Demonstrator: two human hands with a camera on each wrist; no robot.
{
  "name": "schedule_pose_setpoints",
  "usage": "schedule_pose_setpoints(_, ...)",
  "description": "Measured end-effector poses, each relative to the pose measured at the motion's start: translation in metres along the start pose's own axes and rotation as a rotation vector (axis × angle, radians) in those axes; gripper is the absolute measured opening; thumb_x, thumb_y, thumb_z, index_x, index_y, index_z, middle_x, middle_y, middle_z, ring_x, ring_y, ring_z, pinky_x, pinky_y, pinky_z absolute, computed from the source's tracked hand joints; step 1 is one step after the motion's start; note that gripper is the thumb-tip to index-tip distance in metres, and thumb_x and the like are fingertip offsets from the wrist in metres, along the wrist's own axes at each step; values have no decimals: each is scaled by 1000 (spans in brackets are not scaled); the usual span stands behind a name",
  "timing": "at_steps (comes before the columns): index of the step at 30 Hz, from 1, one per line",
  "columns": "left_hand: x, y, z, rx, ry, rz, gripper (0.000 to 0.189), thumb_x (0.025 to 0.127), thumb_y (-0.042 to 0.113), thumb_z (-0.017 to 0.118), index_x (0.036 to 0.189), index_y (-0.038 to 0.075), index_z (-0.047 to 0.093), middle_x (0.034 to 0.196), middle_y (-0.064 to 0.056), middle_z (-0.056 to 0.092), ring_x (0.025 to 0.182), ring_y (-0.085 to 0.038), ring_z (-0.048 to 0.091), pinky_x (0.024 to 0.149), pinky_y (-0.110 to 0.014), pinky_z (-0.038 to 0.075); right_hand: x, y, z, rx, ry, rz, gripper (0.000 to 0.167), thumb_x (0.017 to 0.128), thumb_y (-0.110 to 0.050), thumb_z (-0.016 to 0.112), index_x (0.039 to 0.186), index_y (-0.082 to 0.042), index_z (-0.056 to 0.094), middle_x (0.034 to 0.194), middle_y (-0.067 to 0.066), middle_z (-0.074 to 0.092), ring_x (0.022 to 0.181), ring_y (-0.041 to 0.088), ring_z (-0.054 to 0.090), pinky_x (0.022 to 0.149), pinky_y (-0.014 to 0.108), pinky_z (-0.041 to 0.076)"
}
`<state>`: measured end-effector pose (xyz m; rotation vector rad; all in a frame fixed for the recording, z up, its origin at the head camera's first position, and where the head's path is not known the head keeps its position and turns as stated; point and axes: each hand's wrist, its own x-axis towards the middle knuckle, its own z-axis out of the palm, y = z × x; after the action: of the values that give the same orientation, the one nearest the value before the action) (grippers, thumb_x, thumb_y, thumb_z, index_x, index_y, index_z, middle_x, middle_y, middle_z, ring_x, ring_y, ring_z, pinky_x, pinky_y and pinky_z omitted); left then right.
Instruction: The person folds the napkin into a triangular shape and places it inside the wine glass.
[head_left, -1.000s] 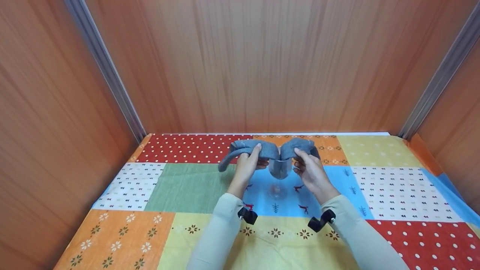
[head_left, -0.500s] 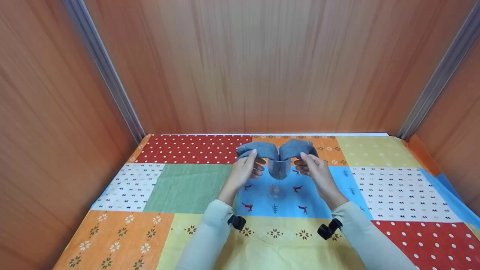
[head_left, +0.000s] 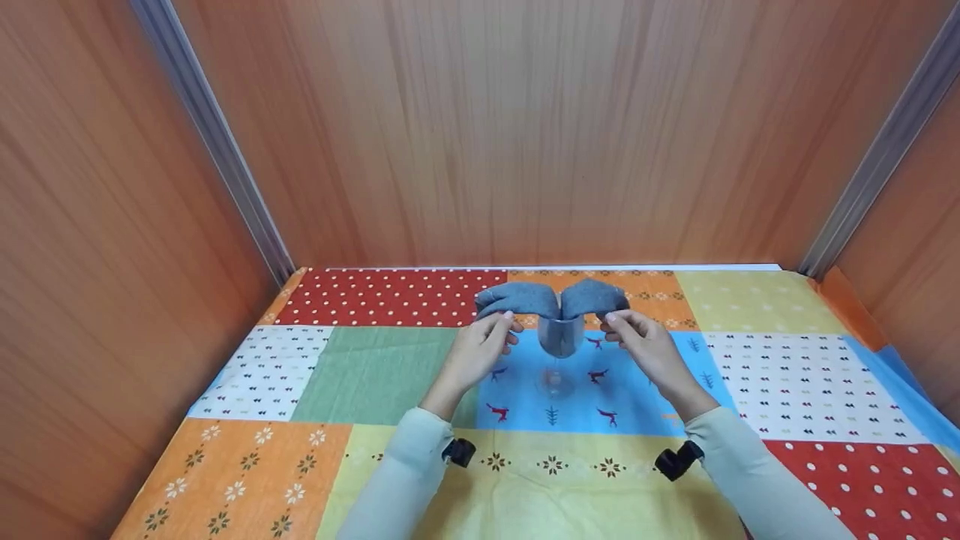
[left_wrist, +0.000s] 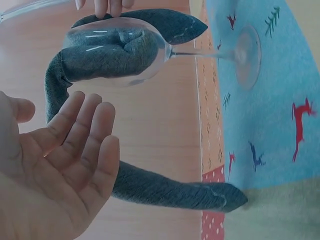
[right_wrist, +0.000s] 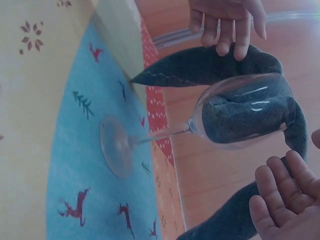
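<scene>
A stemmed wine glass (head_left: 561, 345) stands upright on the patterned tablecloth. A dark grey-blue cloth napkin (head_left: 526, 298) is tucked into its bowl, a folded bulge showing through the glass. Two lengths of napkin come over the rim and droop to either side, with pointed ends in the wrist views. My left hand (head_left: 474, 351) is at the left length, fingers loosely extended and fingertips at the fabric. On the other side, my right hand (head_left: 651, 352) has its fingertips at the right length's lower edge. Both palms look relaxed in the wrist views, with thumbs apart from the fingers.
The patchwork tablecloth (head_left: 382, 375) covers the table. A wood-grain panel (head_left: 525, 150) rises behind it, with more panels at both sides and metal posts (head_left: 217, 142) in the corners. Black straps with small cameras (head_left: 459, 452) sit on both wrists.
Both hands have eased their hold, moving outward and back toward me along the napkin. Its left end, earlier bent out beyond my left hand, now droops. The glass stays in place.
</scene>
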<state>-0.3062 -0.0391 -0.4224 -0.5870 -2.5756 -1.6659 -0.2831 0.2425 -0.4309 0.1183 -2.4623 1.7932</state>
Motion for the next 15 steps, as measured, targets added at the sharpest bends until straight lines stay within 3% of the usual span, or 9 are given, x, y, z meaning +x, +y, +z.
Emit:
schedule_pose_setpoints(4, -4, -2, -8, 117, 22, 46, 39, 106, 43, 46, 110, 14, 71, 97, -1, 70, 87, -16, 63, 77, -35, 55, -2, 4, -10, -75, -5, -28, 54, 102, -47, 54, 131, -2, 59, 124, 15, 64, 116, 31, 59, 101, 48, 43)
schedule_pose_setpoints(8, -9, -8, -15, 309, 45, 78, 36, 105, 46, 47, 104, 17, 70, 85, 4, 64, 78, -14, 60, 68, -31, 53, -4, 13, -22, -186, 22, -86, 44, 104, -37, 54, 129, -2, 60, 122, 17, 64, 112, 30, 61, 90, 34, 49)
schedule_pose_setpoints(11, -12, -14, -19, 404, 61, 61, 34, 103, 46, 51, 104, 17, 69, 81, 6, 60, 75, -12, 57, 65, -28, 51, -6, 21, -29, -232, 33, -102, 41, 104, -35, 54, 129, -3, 61, 122, 15, 64, 110, 25, 61, 85, 27, 49)
schedule_pose_setpoints(15, -15, -19, -25, 479, 85, 35, 31, 102, 44, 54, 105, 17, 69, 82, 7, 60, 75, -11, 57, 65, -27, 50, -7, 31, -35, -314, 49, -116, 42, 104, -38, 54, 129, -5, 60, 119, 10, 65, 108, 24, 61, 89, 35, 49)
